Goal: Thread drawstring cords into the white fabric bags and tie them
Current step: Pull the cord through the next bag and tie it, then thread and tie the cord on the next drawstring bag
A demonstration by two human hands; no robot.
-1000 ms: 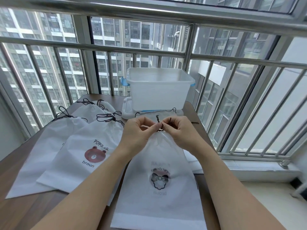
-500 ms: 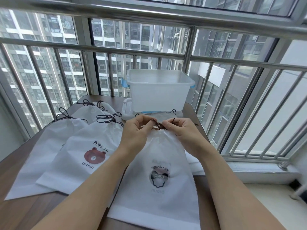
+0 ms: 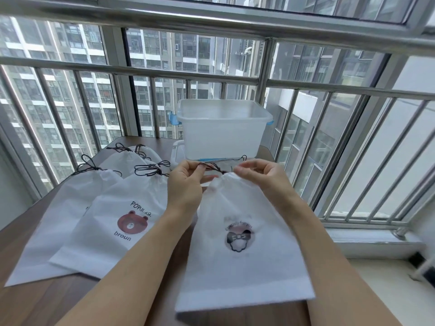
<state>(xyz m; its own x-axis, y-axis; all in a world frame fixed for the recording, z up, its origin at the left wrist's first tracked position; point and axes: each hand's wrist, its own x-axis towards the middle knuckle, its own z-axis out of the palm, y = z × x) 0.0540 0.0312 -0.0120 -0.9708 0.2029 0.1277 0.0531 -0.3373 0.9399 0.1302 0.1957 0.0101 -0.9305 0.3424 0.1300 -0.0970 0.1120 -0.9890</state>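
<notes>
Head view: my left hand (image 3: 186,182) and right hand (image 3: 261,177) each pinch the dark drawstring cord (image 3: 215,169) at the gathered mouth of the bow-print bag (image 3: 237,234), in front of the plastic tub (image 3: 221,130). Left of this bag, finished bags (image 3: 117,220) lie tied on the tabletop (image 3: 35,304); this knot seems unfinished.
</notes>
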